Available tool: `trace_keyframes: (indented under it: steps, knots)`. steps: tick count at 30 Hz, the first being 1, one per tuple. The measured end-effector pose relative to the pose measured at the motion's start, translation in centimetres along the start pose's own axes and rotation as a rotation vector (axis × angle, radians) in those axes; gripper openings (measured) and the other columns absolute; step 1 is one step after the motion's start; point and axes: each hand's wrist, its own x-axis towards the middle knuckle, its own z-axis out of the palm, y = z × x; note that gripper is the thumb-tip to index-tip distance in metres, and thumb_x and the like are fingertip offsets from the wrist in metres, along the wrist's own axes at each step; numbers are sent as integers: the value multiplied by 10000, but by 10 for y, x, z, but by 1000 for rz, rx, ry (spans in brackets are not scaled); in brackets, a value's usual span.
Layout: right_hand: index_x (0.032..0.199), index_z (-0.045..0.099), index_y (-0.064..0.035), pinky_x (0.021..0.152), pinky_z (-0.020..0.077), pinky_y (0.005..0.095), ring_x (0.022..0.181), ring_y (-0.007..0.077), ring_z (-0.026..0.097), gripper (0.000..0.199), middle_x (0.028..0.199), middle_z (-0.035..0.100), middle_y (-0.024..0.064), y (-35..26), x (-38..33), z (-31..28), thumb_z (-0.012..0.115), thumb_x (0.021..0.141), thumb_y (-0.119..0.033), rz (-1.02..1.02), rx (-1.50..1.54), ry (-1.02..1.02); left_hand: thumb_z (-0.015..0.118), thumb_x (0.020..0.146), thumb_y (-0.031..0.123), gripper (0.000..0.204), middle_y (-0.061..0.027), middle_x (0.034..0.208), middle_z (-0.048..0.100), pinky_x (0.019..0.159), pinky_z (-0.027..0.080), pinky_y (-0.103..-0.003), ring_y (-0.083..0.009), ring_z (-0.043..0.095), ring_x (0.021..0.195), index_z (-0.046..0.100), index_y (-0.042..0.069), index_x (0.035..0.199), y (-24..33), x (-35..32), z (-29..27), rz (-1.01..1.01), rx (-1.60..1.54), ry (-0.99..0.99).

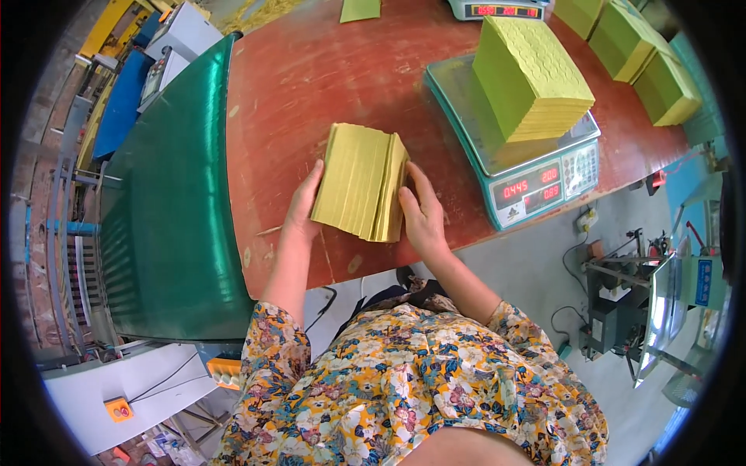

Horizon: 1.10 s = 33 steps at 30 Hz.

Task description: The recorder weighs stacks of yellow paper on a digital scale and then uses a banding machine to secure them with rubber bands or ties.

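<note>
Holding a stack of yellow-green sheets between them over the red desk, the left hand and right hand are pressing their fingers on its two sides. Its long axis is running away from the flowered top, and the right hand is lying nearer to the digital scale.

The central stack is golden yellow; the weighed stack yellow-green, wavy-patterned on top. The scale is teal with red digits, the counter brick red with pale scuffs, the panel glossy green; the garment shows white, blue and red flowers on orange.
</note>
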Motion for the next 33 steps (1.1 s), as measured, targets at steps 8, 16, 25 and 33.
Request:
trace_keyframes:
  steps: [8, 16, 25, 33]
  knots:
    - [1420, 446, 1, 1093, 367, 351, 1316, 271, 489, 442, 1414, 517, 186, -8, -5, 2, 427, 1016, -175, 80, 283, 67, 471, 1029, 386, 587, -96, 1413, 491, 1083, 367, -342, -188, 472, 1292, 355, 19, 1471, -26, -46, 57, 162, -41, -232]
    - [1396, 484, -13, 1074, 385, 344, 1283, 264, 521, 421, 1379, 550, 179, 0, -1, -9, 468, 989, -120, 25, 169, 8, 496, 1022, 221, 475, -82, 1363, 520, 1073, 365, -336, -163, 471, 1268, 395, 25, 1442, -7, -49, 60, 239, 147, -163]
    - [1383, 507, -23, 1077, 385, 352, 1285, 275, 518, 409, 1381, 544, 186, -4, -6, -5, 486, 983, -101, 52, 191, 11, 640, 964, 281, 483, -88, 1198, 603, 987, 423, -304, -128, 547, 1121, 479, 7, 1329, 5, -46, 58, 250, 486, -135]
    - [1359, 554, -69, 1100, 366, 441, 1327, 385, 443, 482, 1442, 470, 183, -48, 7, -14, 558, 884, 13, -509, -299, 89, 832, 778, 436, 825, -147, 1252, 574, 991, 451, -368, -219, 558, 1165, 416, -6, 1337, 15, -53, 74, 600, 391, -62]
